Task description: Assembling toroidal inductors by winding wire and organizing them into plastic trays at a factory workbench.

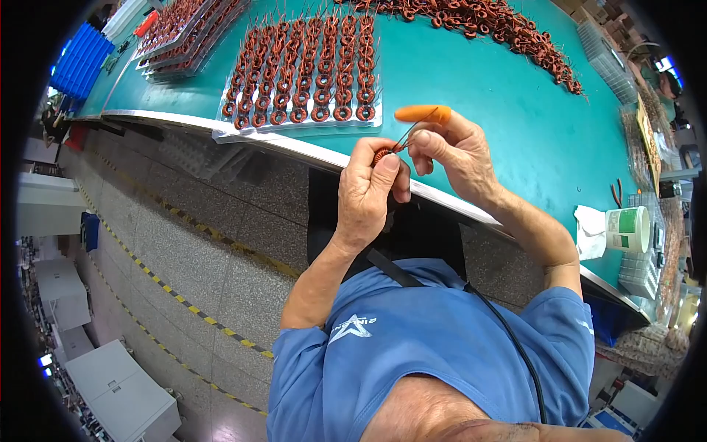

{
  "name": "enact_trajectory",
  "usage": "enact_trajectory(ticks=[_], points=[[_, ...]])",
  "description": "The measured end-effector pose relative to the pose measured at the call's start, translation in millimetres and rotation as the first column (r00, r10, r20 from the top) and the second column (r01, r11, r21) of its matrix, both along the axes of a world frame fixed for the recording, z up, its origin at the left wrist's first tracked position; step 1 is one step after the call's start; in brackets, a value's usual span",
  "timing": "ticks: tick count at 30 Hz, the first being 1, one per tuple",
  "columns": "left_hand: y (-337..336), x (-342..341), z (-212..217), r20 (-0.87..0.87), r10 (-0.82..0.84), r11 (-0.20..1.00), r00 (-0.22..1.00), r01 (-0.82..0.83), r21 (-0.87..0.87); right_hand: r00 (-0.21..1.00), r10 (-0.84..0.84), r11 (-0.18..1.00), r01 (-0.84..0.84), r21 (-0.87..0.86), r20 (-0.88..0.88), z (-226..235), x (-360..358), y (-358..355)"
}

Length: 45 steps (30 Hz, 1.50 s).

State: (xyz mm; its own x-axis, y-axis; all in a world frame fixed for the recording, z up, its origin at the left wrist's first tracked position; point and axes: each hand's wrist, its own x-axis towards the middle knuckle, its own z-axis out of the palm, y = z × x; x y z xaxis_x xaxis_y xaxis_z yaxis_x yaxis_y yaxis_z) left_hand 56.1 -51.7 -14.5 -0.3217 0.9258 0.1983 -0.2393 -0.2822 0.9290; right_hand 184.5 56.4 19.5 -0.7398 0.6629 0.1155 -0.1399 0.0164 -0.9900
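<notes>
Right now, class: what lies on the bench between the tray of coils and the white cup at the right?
In the head view, only bare green mat lies between the tray and the cup, with a white cloth just beside the cup.

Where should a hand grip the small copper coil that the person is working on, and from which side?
Probably grip the copper coil on its outer ring, from the left, as the left hand does. Its wire leads point up and right toward the right hand, so that side is taken.

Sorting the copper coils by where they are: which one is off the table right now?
The coil pinched in the left hand, its wire ends pulled by the right hand. All others lie in trays or heaped on the green table.
</notes>
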Motion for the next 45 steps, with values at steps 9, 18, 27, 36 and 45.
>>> enact_trajectory(ticks=[9, 18, 27, 36, 45], points=[[2, 3, 1, 0.049, -0.066, 0.998, 0.997, 0.065, 0.017, 1.000, 0.010, 0.997, -0.011, -0.076, -0.005, -5, 1, 7], [9, -20, -4, -0.298, 0.152, 0.986, 0.942, -0.125, 0.109, 0.988, -0.146, 0.987, 0.142, 0.076, 0.057, 2, 7, 11], [10, -24, 11, -0.713, 0.133, 0.990, 0.688, -0.059, 0.128, 0.993, -0.023, 1.000, 0.022, 0.009, 0.117, 8, 3, 5], [16, -14, 11, -0.779, 0.274, 0.962, 0.564, -0.160, 0.223, 0.971, -0.146, 0.979, 0.115, 0.166, 0.187, 15, 2, -4], [14, -6, 18, -0.115, -0.061, 0.991, 0.991, 0.074, 0.113, 0.988, -0.118, 0.992, 0.113, 0.060, 0.100, 28, 9, -1]])
